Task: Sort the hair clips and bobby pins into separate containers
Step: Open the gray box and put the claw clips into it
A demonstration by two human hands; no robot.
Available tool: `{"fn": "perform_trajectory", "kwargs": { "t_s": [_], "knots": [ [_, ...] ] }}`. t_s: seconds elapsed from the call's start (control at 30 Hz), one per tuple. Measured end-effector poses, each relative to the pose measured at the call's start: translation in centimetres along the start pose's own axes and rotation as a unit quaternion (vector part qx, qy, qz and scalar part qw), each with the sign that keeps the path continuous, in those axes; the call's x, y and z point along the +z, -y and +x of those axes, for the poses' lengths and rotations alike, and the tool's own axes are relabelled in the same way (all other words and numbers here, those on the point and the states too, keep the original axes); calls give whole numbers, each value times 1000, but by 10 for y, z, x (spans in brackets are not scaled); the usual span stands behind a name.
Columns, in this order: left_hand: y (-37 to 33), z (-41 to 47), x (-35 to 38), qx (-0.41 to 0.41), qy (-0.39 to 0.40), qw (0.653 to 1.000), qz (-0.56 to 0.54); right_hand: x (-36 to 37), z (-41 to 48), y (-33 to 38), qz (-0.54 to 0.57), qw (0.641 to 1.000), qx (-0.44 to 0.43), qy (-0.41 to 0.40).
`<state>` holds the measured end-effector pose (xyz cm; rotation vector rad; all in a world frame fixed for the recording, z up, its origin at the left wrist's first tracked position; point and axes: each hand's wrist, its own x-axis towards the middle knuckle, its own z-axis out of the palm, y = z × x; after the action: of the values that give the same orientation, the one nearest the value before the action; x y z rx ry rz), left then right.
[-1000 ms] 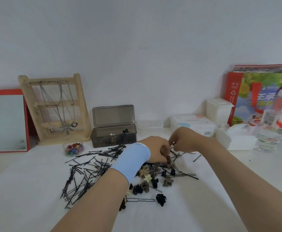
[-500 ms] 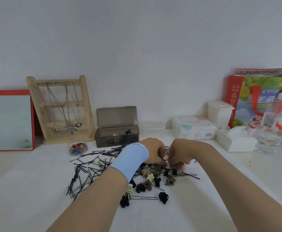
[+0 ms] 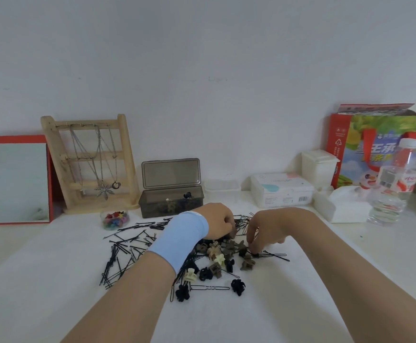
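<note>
Over on the left, the bobby pins (image 3: pixel 132 246) lie fanned across the white counter (image 3: pixel 53 280), thin black wire, crossed and overlapping. They look light and springy and they lie flat, so I'd slide a fingernail under one end, or sweep several together and pinch the bundle at its middle.

Behind them sits the smoky box (image 3: pixel 171 204), lid up, with a few clips already inside.

The left hand (image 3: pixel 218 221), blue band at the wrist, is curled knuckles-up over the far edge of the pile. I cannot tell whether anything sits in those fingers.

Just below it is the heap of hair clips (image 3: pixel 226 253), small claws in brown, cream and black, tangled with stray pins. They look like hard, light plastic with teeth that will snag on their neighbours. Best taken by the two back tabs, or across the body, and lifted straight up.

The right hand (image 3: pixel 266 229) arches down, thumb and fingertips pinching a dark clip (image 3: pixel 255 253) at the heap's right edge, which lies across several pins. It could drag those pins along with it.
</note>
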<state>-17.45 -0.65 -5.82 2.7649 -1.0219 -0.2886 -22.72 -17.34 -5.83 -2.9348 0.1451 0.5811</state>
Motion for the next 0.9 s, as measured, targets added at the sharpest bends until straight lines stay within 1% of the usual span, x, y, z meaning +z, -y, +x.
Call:
{"fn": "perform_trajectory", "kwargs": {
  "t_s": [0.1, 0.23, 0.3, 0.43, 0.53, 0.7, 0.83, 0.9],
  "knots": [
    [-2, -5, 4, -6, 14, 1000, 22, 3, 2, -1, 11, 1000, -25, 7],
    [-5, -9, 4, -6, 19, 999, 27, -1, -1, 4, 22, 999, -29, -14],
    [-7, -9, 6, 0, 29, 999, 31, -3, -2, 8, 36, 999, -19, -22],
    [-10, -6, 11, 12, 32, 998, 53, -2, -2, 13, 49, 999, -2, -9],
    [-5, -5, 8, 3, 18, 999, 43, 3, -1, 12, 34, 999, -24, -7],
    [8, -10, 1, -7, 25, 999, 24, 7, 9, 15, 60, 994, -79, -43],
    [21, -13, -8, -7, 37, 999, -1, -3, 11, 17, 110, 987, -93, -72],
    [31, -13, -14, -14, 19, 999, -43, -9, 14, 19, 137, 981, -96, -93]
  ]
}}
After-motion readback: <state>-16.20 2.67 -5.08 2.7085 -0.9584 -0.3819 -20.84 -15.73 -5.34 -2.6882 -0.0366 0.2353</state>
